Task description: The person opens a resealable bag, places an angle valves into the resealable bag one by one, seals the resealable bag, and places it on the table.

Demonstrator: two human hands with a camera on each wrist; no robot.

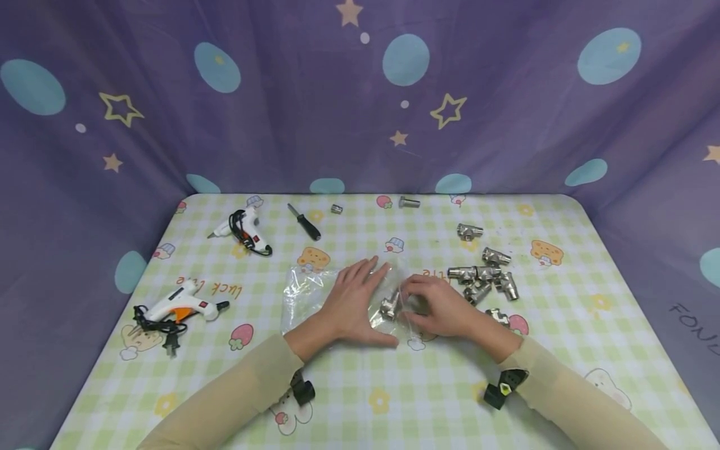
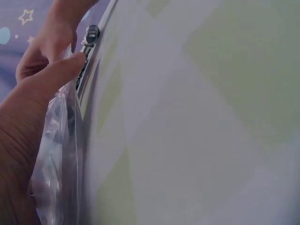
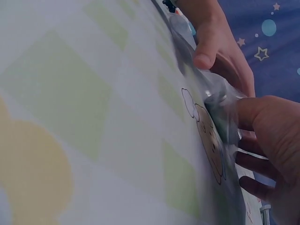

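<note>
A clear plastic bag [image 1: 306, 294] lies flat on the table under my left hand [image 1: 351, 306]. That hand rests on the bag with fingers extended and thumb spread out toward the bag's right end. Inside the bag, close to its right edge, is a metal tee fitting [image 1: 389, 306]; it shows blurred through the film in the right wrist view. My right hand [image 1: 441, 305] is at that right edge, fingers bent, gripping the film [image 3: 227, 112] beside the fitting. Part of the bag is hidden beneath the left hand.
Several metal tee fittings [image 1: 486, 274] lie grouped right of my right hand, with another fitting [image 1: 469, 232] behind them. Along the back are a metal bolt-like piece [image 1: 409, 202], a small connector [image 1: 336, 209] and a screwdriver [image 1: 305, 222]. Two glue guns [image 1: 247, 231] [image 1: 182, 303] lie at left.
</note>
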